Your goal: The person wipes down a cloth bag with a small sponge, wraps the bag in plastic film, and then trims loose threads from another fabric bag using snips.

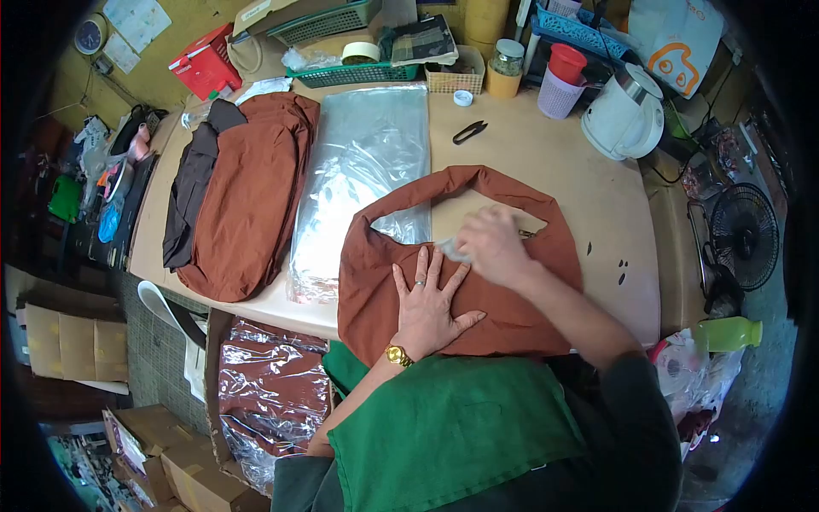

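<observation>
A rust-brown fabric bag (529,311) lies flat on the table in front of me, its strap curving away from me. My left hand (431,303) presses on the bag with its fingers spread and holds nothing. At the bag's upper edge my right hand (493,246), somewhat blurred, is closed on a small pale cloth (452,249). A bit of metal (526,233) shows just right of that hand. Clear plastic sleeves (363,162) are stacked behind and left of the bag. Farther left lies a pile of brown bags (247,188) beside dark fabric (189,196).
Black snips (469,132) and a white cap (463,98) lie on the table (614,196). Green baskets (354,75), a jar (505,64), cups (563,81) and a white kettle (625,115) line the back. An open box (217,367) of wrapped brown items stands below left.
</observation>
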A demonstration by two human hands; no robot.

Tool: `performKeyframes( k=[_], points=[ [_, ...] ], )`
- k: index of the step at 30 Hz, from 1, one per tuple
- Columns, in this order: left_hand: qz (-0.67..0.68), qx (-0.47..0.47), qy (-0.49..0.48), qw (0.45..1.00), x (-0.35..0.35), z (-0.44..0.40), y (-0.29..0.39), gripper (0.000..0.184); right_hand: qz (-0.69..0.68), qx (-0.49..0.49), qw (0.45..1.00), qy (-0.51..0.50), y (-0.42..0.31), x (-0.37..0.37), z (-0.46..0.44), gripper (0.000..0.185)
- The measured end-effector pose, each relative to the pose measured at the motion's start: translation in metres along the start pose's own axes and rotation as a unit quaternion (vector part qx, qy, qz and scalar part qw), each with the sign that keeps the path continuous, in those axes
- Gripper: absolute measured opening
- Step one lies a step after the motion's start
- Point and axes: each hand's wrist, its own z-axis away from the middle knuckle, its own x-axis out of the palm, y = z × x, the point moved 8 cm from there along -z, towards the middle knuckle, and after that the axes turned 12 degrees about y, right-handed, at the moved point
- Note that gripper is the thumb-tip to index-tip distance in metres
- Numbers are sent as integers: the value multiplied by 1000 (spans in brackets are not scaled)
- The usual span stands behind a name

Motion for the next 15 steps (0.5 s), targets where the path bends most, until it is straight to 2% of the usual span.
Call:
performKeyframes(
  k=[5, 7, 9, 11, 12, 13, 15],
  points=[
    [11, -1, 10, 1000, -2, 0, 0, 86, 39, 0, 999, 31, 33, -3, 4, 7],
    [6, 2, 14, 1000, -3, -1, 0, 86, 124, 74, 989, 15, 61, -16, -8, 6],
    [0, 3, 10, 1000, -3, 0, 1, 90, 69, 69, 995, 0, 34, -7, -2, 6],
    [7, -10, -2, 1000, -2, -1, 0, 94, -105, 15, 993, -60, -4, 17, 9, 8],
    [12, -22, -14, 1000, -1, -1, -2, 98, -33, 10, 999, -17, 1, 14, 12, 15],
    [12, -22, -16, 1000, -1, 0, -2, 98, -35, 12, 999, -18, 10, 12, 9, 15],
    [9, -22, -3, 1000, -3, 0, -1, 103, 130, 61, 990, -13, 44, 2, -5, 13]
  ],
)
